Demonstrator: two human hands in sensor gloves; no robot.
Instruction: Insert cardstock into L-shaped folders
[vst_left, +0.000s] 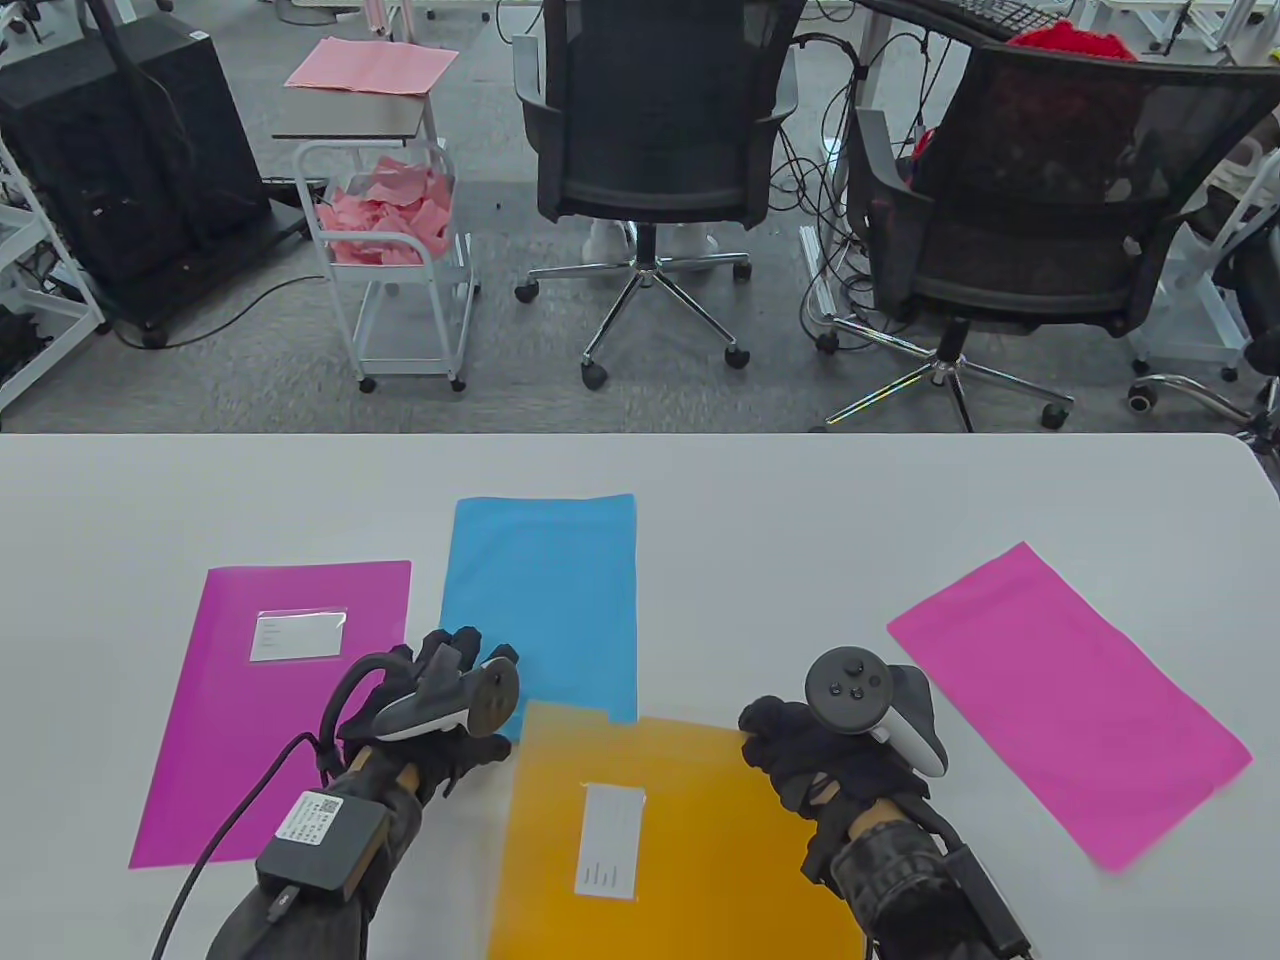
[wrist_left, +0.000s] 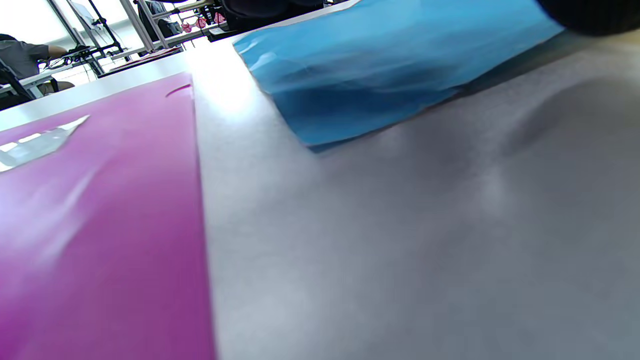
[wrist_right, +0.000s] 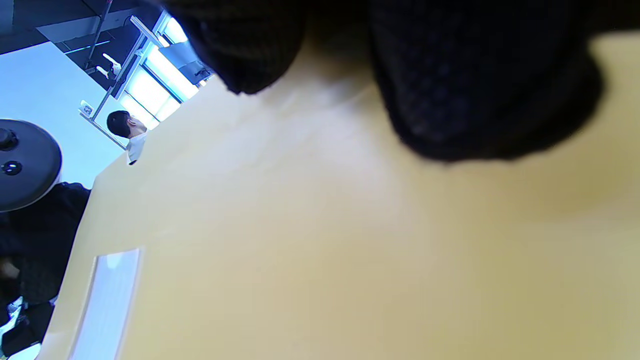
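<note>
A blue cardstock sheet (vst_left: 545, 600) lies mid-table; its near end meets the far left corner of an orange L-shaped folder (vst_left: 690, 800) with a white label. My left hand (vst_left: 455, 665) grips the blue sheet at its near left edge; in the left wrist view the sheet (wrist_left: 390, 65) is lifted a little off the table, with a fingertip (wrist_left: 590, 15) on it. My right hand (vst_left: 765, 735) grips the orange folder's far right corner; its fingers (wrist_right: 480, 90) press on the folder (wrist_right: 300, 250). A magenta folder (vst_left: 280, 700) lies at left, a pink cardstock sheet (vst_left: 1070, 700) at right.
The white table (vst_left: 800, 520) ends at a far edge, with two office chairs (vst_left: 660, 150) and a cart of pink paper scraps (vst_left: 390, 220) beyond it. The magenta folder (wrist_left: 100, 225) lies just left of my left hand.
</note>
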